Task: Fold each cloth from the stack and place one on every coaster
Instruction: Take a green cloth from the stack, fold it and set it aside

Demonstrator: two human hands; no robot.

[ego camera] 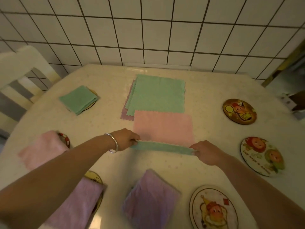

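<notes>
A pink cloth with a green underside [163,128] lies flat at the table's middle, its near edge lifted and turned up as a green strip. My left hand [125,139] pinches that edge's left corner and my right hand [206,152] pinches the right corner. Behind it lies the stack of unfolded cloths [156,95], green on top with purple beneath. Folded cloths cover coasters: green [79,99] at far left, pink [42,149] at left, purple [77,205] near left, purple [150,200] near centre. Three round picture coasters stand bare: [239,111], [262,156], [212,209].
The white table [206,90] stands against a white tiled wall [148,30]. A white chair [21,70] is at the far left corner. Dark objects sit at the right edge [295,103].
</notes>
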